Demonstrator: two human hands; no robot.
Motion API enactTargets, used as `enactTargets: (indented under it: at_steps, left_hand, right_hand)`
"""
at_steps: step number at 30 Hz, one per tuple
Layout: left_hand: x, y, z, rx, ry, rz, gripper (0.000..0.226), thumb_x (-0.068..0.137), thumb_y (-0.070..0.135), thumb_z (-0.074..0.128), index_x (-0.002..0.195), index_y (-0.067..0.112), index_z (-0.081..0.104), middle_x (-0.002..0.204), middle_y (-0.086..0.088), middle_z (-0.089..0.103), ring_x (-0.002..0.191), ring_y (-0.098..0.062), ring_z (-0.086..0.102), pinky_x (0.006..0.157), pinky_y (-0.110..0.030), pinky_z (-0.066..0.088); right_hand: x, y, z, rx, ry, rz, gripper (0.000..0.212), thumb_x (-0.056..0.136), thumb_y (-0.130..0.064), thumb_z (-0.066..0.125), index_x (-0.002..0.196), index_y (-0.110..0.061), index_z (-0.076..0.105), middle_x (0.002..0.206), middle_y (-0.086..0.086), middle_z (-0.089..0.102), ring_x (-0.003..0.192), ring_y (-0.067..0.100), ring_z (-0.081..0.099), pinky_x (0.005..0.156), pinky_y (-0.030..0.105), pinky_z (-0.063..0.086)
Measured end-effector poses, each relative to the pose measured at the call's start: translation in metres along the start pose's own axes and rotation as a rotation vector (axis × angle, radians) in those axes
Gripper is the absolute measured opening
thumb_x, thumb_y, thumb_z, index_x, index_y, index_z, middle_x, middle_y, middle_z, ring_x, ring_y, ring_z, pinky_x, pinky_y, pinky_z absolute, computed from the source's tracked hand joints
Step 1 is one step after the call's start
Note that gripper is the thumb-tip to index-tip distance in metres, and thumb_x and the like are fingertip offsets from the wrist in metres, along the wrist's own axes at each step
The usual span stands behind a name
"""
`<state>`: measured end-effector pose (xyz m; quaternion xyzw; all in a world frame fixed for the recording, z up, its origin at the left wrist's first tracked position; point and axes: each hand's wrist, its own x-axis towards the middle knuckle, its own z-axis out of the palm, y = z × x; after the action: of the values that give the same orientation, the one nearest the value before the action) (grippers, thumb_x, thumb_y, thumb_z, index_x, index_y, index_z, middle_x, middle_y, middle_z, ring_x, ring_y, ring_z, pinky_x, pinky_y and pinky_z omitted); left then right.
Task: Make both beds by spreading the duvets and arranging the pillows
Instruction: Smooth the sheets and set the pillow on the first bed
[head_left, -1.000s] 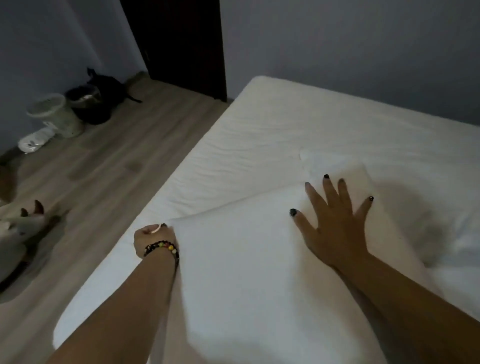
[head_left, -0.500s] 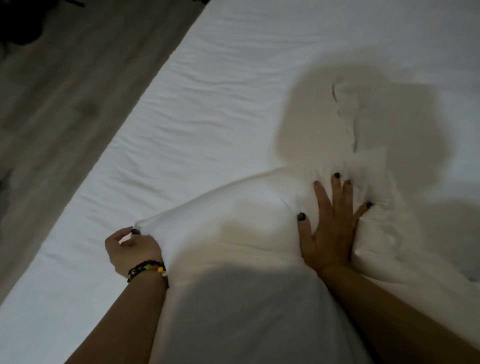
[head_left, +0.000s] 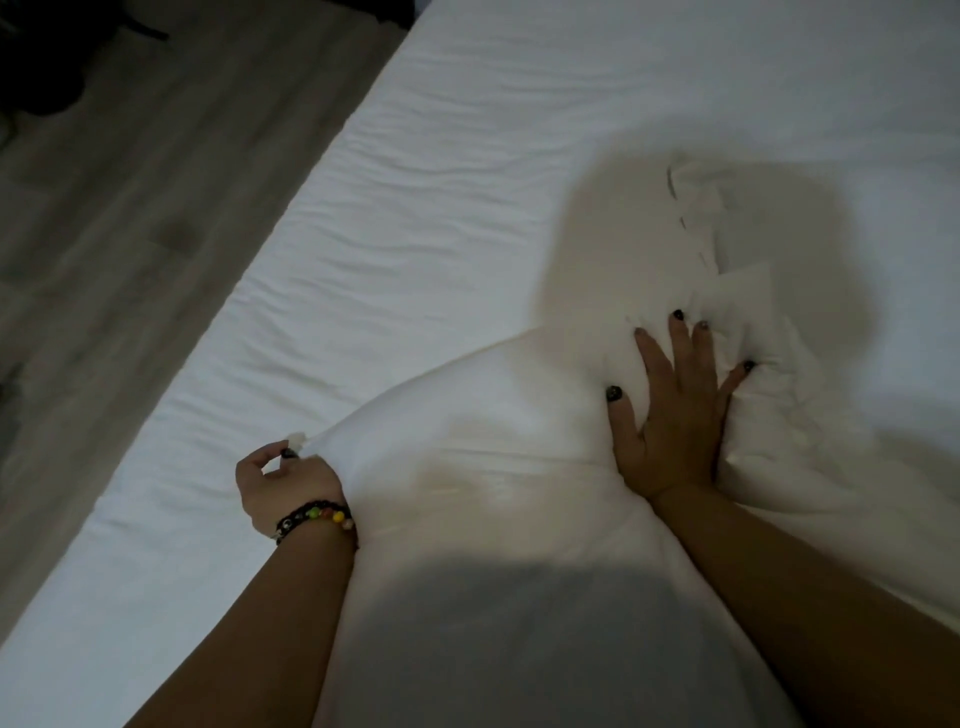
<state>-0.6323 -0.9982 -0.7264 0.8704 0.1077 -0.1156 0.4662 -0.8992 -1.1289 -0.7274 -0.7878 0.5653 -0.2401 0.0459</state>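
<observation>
Two hands on one white pillow (head_left: 493, 467), lying on the bed (head_left: 441, 182).
Left hand (head_left: 283, 480) pinches its corner; right hand (head_left: 670, 415) presses flat, fingers spread; wooden floor (head_left: 130, 182) left.

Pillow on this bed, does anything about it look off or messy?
Yes. The pillow has its far right corner crumpled and wrinkled just beyond the right hand, which presses flat on it. The left hand pinches the near left corner. Nothing looks torn or spilled.

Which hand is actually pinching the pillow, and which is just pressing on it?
The left hand, the one with the beaded bracelet, pinches the pillow at its corner. The right hand lies flat on it, fingers spread.
</observation>
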Motion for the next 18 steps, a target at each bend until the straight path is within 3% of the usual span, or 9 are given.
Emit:
enactTargets:
  at_steps: [5, 8, 11, 13, 15, 18]
  left_hand:
    - [0.0, -0.002, -0.005, -0.123, -0.031, -0.005, 0.021, 0.084, 0.002, 0.06, 0.085, 0.023, 0.055, 0.097, 0.002, 0.064, 0.084, -0.01, 0.06, 0.054, -0.005, 0.043]
    - [-0.001, -0.002, -0.008, -0.197, -0.081, -0.009, 0.03, 0.085, 0.002, 0.058, 0.075, 0.029, 0.05, 0.102, 0.002, 0.06, 0.083, -0.012, 0.059, 0.058, -0.012, 0.045]
    - [0.001, 0.001, -0.022, -0.202, -0.154, 0.002, 0.021, 0.087, -0.001, 0.053, 0.096, 0.019, 0.056, 0.118, -0.006, 0.059, 0.096, -0.019, 0.06, 0.072, -0.022, 0.049]
    - [-0.002, 0.016, -0.045, -0.079, -0.23, 0.003, 0.031, 0.091, 0.003, 0.053, 0.12, 0.013, 0.055, 0.13, -0.013, 0.054, 0.113, -0.025, 0.056, 0.088, -0.029, 0.046]
    - [-0.014, 0.035, -0.082, 0.117, -0.301, 0.06, 0.049, 0.09, 0.01, 0.057, 0.137, 0.01, 0.042, 0.14, -0.012, 0.045, 0.123, -0.028, 0.049, 0.099, -0.033, 0.041]
    - [-0.077, 0.076, -0.154, 0.057, -0.692, 0.26, 0.064, 0.089, 0.024, 0.062, 0.144, 0.024, 0.029, 0.146, 0.003, 0.029, 0.117, -0.016, 0.044, 0.1, -0.031, 0.037]
  right_hand:
    - [-0.001, 0.001, -0.003, -0.02, 0.041, -0.03, 0.057, 0.092, -0.044, 0.04, 0.139, -0.014, 0.047, 0.152, 0.014, 0.034, 0.144, 0.033, 0.023, 0.115, 0.06, -0.001]
    - [-0.001, 0.0, -0.008, -0.028, 0.065, -0.042, 0.057, 0.092, -0.046, 0.038, 0.139, -0.015, 0.048, 0.152, 0.014, 0.036, 0.144, 0.033, 0.024, 0.115, 0.056, -0.003]
    - [-0.006, -0.002, -0.021, -0.069, 0.042, -0.034, 0.059, 0.093, -0.048, 0.034, 0.141, -0.016, 0.046, 0.153, 0.013, 0.034, 0.144, 0.032, 0.023, 0.115, 0.053, -0.006]
    - [-0.012, -0.005, -0.039, -0.108, -0.015, -0.02, 0.061, 0.094, -0.049, 0.029, 0.143, -0.017, 0.043, 0.154, 0.012, 0.031, 0.145, 0.031, 0.021, 0.116, 0.054, -0.005]
    - [-0.024, -0.008, -0.061, -0.122, -0.079, 0.0, 0.063, 0.094, -0.049, 0.022, 0.145, -0.017, 0.039, 0.156, 0.011, 0.028, 0.146, 0.03, 0.02, 0.117, 0.054, -0.002]
    - [-0.04, -0.015, -0.099, -0.033, -0.096, 0.114, 0.064, 0.093, -0.046, 0.018, 0.147, -0.019, 0.038, 0.157, 0.009, 0.026, 0.146, 0.028, 0.018, 0.118, 0.05, 0.005]
